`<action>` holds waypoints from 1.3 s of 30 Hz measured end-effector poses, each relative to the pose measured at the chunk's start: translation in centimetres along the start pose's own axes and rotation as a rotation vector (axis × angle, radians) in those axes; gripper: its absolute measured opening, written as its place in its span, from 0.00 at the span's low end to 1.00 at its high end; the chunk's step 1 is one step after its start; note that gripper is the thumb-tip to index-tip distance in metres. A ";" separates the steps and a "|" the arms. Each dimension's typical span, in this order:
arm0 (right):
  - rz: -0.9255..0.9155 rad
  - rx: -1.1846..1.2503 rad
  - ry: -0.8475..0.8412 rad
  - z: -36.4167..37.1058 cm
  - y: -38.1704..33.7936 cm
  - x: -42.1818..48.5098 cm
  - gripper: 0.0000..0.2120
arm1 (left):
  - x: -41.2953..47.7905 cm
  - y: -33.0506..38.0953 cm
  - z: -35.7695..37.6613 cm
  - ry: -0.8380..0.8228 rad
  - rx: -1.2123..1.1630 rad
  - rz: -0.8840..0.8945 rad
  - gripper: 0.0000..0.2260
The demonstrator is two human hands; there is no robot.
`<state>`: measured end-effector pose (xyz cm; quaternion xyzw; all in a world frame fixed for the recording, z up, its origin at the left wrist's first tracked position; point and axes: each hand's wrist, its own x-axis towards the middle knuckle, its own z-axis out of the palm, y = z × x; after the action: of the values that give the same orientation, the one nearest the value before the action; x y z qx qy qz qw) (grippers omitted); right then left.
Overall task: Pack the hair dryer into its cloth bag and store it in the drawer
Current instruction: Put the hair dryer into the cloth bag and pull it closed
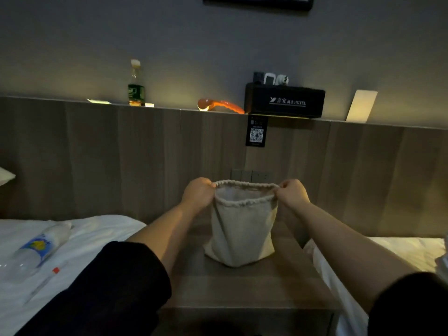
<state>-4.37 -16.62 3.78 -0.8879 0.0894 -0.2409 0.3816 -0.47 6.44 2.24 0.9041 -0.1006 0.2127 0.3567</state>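
A beige cloth drawstring bag (242, 229) stands upright on the wooden nightstand (242, 287) between two beds. Its mouth is stretched wide. My left hand (197, 194) pinches the left side of the gathered rim and my right hand (292, 192) pinches the right side. What lies inside the bag is hidden, and I see no hair dryer. The nightstand's front face (242, 321), at the bottom edge, is dark and I cannot make out a drawer there.
A white bed (92, 241) on the left carries a clear water bottle (38, 251) and a pen (46, 282). Another white bed (400, 253) lies right. The headboard ledge holds a green-labelled bottle (136, 84), an orange object (219, 106) and a black hotel box (284, 100).
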 end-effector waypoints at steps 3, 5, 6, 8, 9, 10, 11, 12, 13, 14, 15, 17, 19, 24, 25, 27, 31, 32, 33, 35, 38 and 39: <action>-0.060 -0.081 0.019 -2.0 -2.4 1.8 0.12 | 2.0 0.9 -1.1 0.075 -0.185 -0.113 0.16; -0.068 -0.123 0.044 -3.2 -3.1 2.6 0.10 | 2.8 1.4 -1.5 0.115 -0.377 -0.203 0.17; -0.069 -0.133 0.048 -3.6 -3.2 2.9 0.10 | 3.1 1.6 -1.7 0.121 -0.459 -0.241 0.17; -0.067 -0.106 0.055 -3.9 -3.2 3.1 0.11 | 2.9 2.2 -1.9 0.105 -0.607 -0.304 0.18; -0.062 -0.078 0.051 -4.0 -3.2 3.1 0.12 | 2.7 2.5 -1.8 0.091 -0.653 -0.321 0.18; -0.041 -0.038 0.032 -4.0 -3.1 3.1 0.12 | 2.6 2.7 -1.8 0.069 -0.678 -0.324 0.17; -0.007 0.019 0.007 -3.9 -2.8 3.1 0.11 | 2.4 2.9 -1.7 0.045 -0.697 -0.327 0.17; 0.033 0.080 -0.010 -3.9 -2.4 3.2 0.10 | 2.4 2.9 -1.7 0.022 -0.719 -0.334 0.16; 0.071 0.131 -0.011 -4.0 -2.0 3.3 0.10 | 2.3 3.0 -1.8 0.001 -0.746 -0.351 0.16; 0.101 0.159 0.001 -4.2 -1.6 3.4 0.09 | 2.4 3.0 -1.9 -0.024 -0.773 -0.376 0.16; 0.118 0.173 0.024 -4.5 -1.2 3.5 0.09 | 2.4 3.0 -2.1 -0.046 -0.796 -0.400 0.16; 0.142 0.204 0.104 -5.1 -0.6 3.4 0.08 | 2.6 2.9 -2.3 -0.062 -0.824 -0.428 0.17; 0.168 0.262 0.253 -5.7 0.0 3.3 0.07 | 2.6 2.6 -2.5 0.004 -0.840 -0.461 0.17; 0.242 0.273 0.462 -5.0 2.0 2.5 0.10 | 0.8 2.5 -2.1 0.106 -1.186 -0.525 0.11; 0.224 0.249 0.423 -4.6 2.3 2.3 0.09 | 0.4 2.8 -2.2 0.090 -1.247 -0.514 0.11; 0.135 0.165 0.338 -4.2 2.4 1.9 0.10 | -0.3 3.7 -2.5 0.054 -1.330 -0.501 0.12; -0.225 -0.241 0.190 -3.9 1.4 0.7 0.17 | -0.9 4.9 -2.8 -0.010 -1.377 -0.495 0.12; -0.330 -0.346 0.137 -3.8 0.7 0.3 0.21 | -0.9 5.0 -2.7 -0.034 -1.378 -0.486 0.12; -0.410 -0.428 0.066 -3.6 0.1 0.0 0.25 | -1.0 5.0 -2.5 -0.054 -1.377 -0.475 0.12; -0.489 -0.564 -0.091 -2.9 -0.8 -0.2 0.30 | -1.4 5.2 -2.5 -0.101 -1.393 -0.466 0.12; -0.432 -0.662 -0.292 -2.4 -1.9 -0.4 0.13 | -1.3 4.4 -2.4 -0.117 -1.307 -0.502 0.13; -0.423 -0.656 -0.316 -2.2 -2.1 -0.5 0.07 | -1.2 4.1 -2.4 -0.106 -1.215 -0.521 0.14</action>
<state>-5.97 -16.42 6.44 -0.9871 -0.0828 -0.1335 0.0300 -3.64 5.14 5.69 0.5462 0.0021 -0.0197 0.8374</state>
